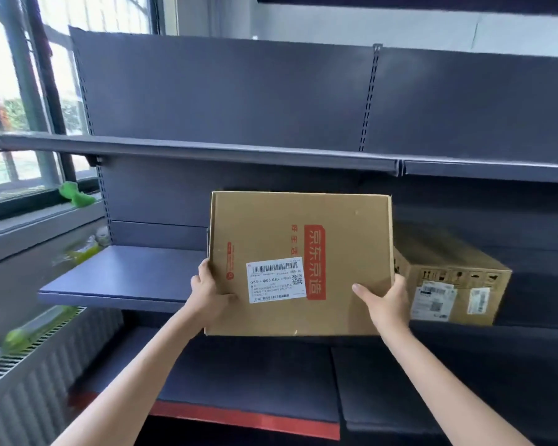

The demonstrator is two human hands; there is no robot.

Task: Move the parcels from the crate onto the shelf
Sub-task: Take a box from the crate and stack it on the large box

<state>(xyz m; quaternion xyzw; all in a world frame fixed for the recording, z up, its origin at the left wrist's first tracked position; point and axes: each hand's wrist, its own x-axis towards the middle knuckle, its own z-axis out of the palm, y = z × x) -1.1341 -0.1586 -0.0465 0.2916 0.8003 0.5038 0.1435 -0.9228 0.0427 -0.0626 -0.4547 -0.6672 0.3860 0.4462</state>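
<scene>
A flat brown cardboard parcel (271, 239) with red printing and a white shipping label is held up in front of the middle shelf (123, 278) of a dark grey shelving unit. My left hand (208, 289) grips its lower left edge, thumb on the front face. My right hand (385, 299) grips its lower right edge, thumb also on the front. A second brown parcel (455, 278) with labels lies on the middle shelf just to the right, partly hidden behind the held one. The crate is out of view.
An upper shelf (207, 151) runs across above the parcel. A lower shelf (245, 381) with a red front strip lies below. At the left are a window, a sill with a green object (74, 194), and a radiator (29, 375).
</scene>
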